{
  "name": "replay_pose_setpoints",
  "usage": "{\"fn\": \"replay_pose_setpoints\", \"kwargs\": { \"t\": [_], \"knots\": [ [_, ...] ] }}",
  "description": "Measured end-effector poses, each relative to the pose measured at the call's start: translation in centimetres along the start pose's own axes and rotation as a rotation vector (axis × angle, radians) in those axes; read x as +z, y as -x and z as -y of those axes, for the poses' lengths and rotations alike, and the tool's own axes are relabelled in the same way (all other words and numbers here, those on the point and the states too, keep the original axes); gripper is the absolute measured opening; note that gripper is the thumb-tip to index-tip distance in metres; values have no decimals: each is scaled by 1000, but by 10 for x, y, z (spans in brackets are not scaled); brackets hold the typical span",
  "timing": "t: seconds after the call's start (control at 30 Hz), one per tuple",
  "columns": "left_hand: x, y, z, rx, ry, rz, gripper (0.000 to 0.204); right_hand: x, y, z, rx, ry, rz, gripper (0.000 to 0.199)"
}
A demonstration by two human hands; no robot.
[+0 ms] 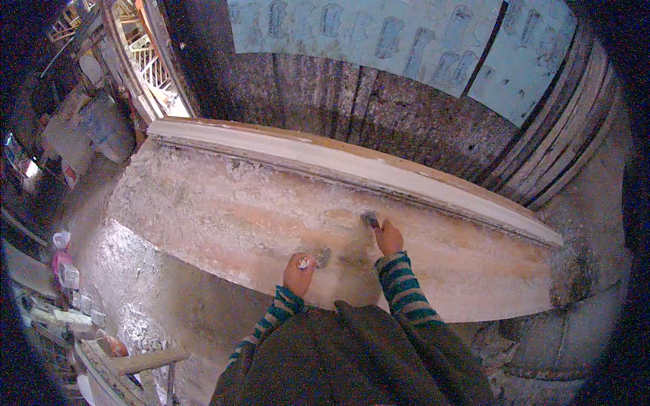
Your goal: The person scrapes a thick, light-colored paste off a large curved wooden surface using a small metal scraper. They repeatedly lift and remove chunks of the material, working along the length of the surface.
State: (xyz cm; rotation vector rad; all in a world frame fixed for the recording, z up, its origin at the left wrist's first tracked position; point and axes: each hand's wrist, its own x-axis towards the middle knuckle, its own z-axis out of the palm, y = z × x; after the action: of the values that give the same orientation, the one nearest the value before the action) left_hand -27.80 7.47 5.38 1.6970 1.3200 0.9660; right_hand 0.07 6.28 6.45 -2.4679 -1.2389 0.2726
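Observation:
In front of me is a broad, dusty wooden worktop [230, 233], coated with pale powder and flakes. Over its near middle, my left hand [295, 277] is closed, with a small whitish round end [304, 262] showing at its fingers. A grey, blurred patch lies just beyond them; I cannot tell whether it belongs to the held thing. My right hand [389, 238] grips a short, dark-headed hand tool [370, 220], its head pointing away from me and to the left, close to the worktop. Whether the head is a brush or a scraper is unclear.
A long pale raised board [338, 159] runs along the worktop's far edge. Behind it stands a dark wall with blue panels [406, 40]. Far left are a bucket-like container [107, 128] and a bright opening. At lower left lies a wooden stool or frame [145, 360].

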Motion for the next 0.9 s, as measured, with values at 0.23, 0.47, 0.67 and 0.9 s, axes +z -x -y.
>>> {"fn": "replay_pose_setpoints", "kwargs": {
  "t": [0.23, 0.47, 0.67, 0.9],
  "knots": [
    [6, 7, 2, -48, 93, -10, 21, -27, 16, 14, -100, -141, -28, 28],
    [11, 4, 10, -67, 57, -40, 21, -26, 11, -23, -31, -54, 58, 31],
    [20, 13, 24, -58, 50, -86, 19, -24, 61, -98, 51, -92, 23, 28],
    [9, 14, -17, -114, 57, -79, 20, -21, 11, -66, 22, -63, -16, 26]
  ]
}}
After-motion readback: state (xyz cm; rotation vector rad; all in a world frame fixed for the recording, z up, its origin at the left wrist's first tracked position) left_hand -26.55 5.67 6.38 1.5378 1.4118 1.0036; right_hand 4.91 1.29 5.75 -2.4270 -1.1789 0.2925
